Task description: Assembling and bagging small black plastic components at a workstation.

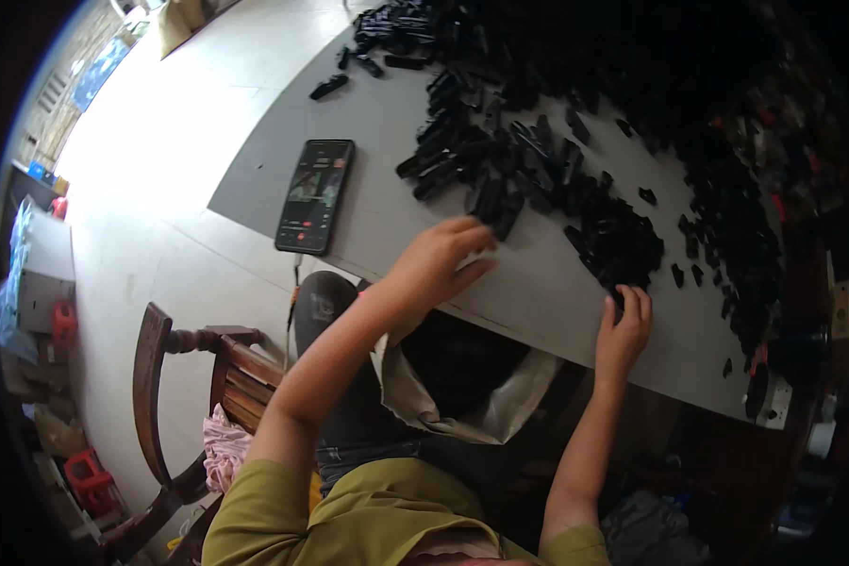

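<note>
Many small, elongated black plastic pieces (pixel 528 160) lie in loose heaps across the grey table (pixel 387 222). My left hand (pixel 443 257) hovers by the table's near edge, just short of the closest pieces. Its fingers are a little bent, thumb apart from them, and I see nothing in it. At the lower end of a smaller heap (pixel 623 236), my right hand (pixel 626 325) has thumb and fingers around a dark piece, mostly hidden by the fingers. Below the table edge, between my arms, hangs an open pale sack (pixel 514 406) with a dark inside.
A phone (pixel 315 198) with a lit screen lies on the table's left part. More black pieces (pixel 736 217) spread along the right side. To my left stand a wooden chair (pixel 156 396) with a pink cloth (pixel 226 448), and a red plastic stool (pixel 90 481) farther off.
</note>
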The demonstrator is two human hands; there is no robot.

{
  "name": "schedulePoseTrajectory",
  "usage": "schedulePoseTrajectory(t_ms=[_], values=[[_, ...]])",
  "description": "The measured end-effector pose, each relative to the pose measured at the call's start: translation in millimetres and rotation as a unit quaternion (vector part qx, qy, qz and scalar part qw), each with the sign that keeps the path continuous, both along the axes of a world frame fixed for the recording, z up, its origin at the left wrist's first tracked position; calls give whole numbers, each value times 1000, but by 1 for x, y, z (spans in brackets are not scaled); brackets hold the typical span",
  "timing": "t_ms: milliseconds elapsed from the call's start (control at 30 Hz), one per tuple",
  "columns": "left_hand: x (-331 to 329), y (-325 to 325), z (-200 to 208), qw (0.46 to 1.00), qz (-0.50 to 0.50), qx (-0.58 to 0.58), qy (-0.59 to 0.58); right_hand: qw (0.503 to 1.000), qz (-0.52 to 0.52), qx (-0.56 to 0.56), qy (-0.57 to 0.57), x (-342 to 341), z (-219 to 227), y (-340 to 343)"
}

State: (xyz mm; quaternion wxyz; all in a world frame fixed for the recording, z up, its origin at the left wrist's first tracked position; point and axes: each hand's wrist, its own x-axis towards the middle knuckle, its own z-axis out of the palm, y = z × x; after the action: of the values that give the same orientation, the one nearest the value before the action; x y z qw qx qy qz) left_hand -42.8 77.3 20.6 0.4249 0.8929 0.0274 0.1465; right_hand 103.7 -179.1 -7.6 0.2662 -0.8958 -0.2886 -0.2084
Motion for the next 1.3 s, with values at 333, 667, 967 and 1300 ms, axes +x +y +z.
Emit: schedulePoseTrajectory(t_ms=[333, 667, 967, 1300], values=[[29, -25, -14, 950, 125, 282, 52, 813, 34, 406, 417, -14, 6, -3], [1, -40, -15, 994, -10, 111, -16, 815, 152, 233, 507, -42, 25, 30], [-5, -27, -23, 995, -72, -57, -34, 929, 274, 57, 243, -48, 29, 56], [-5, -24, -28, 993, -79, -72, -51, 927, 293, 37, 233, -54, 32, 63]])
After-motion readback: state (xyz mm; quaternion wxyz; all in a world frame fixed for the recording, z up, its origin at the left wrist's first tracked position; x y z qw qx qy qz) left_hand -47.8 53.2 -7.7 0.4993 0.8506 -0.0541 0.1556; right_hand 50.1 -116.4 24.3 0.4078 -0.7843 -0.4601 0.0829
